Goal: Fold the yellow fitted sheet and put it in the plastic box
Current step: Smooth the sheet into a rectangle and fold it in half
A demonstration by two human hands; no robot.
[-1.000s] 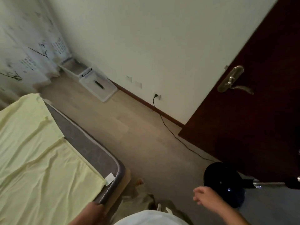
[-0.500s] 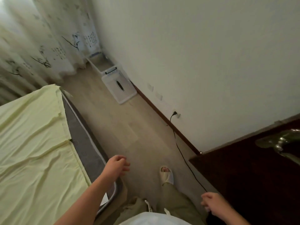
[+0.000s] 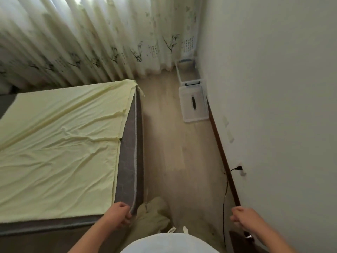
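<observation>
Bedroom: pale wood floor [image 3: 164, 143] running between a bed and a white wall [image 3: 273, 106], with a bamboo-print curtain [image 3: 91, 42] across the far end.

**Hands.** The left hand [image 3: 118, 215] is at the near corner of the grey mattress [image 3: 128, 161] with its fingers curled. Whether it grips the mattress edge or merely passes beside it cannot be determined. The right hand [image 3: 243, 217] hangs loosely curled near the wall and holds nothing.

**Task items.** The yellow fitted sheet [image 3: 54, 143] lies spread and wrinkled on the mattress, ahead and to the left of the left hand, unfolded. Its nearest corner sits just beside that hand. The plastic box [image 3: 178, 73] stands well ahead of both hands, against the wall. Its lid [image 3: 193, 105] lies on the floor just in front of it.

**Hazards.**
- Folding alone: the elasticated edges are likely to misalign, giving a bulky bundle that may not fit the box.
- Pulling from one corner may drag the sheet onto the floor.
- The power cord [image 3: 225, 194] runs along the skirting, just ahead and left of the right hand. It is a trip risk.
- The lid lies in the approach path to the box.
</observation>
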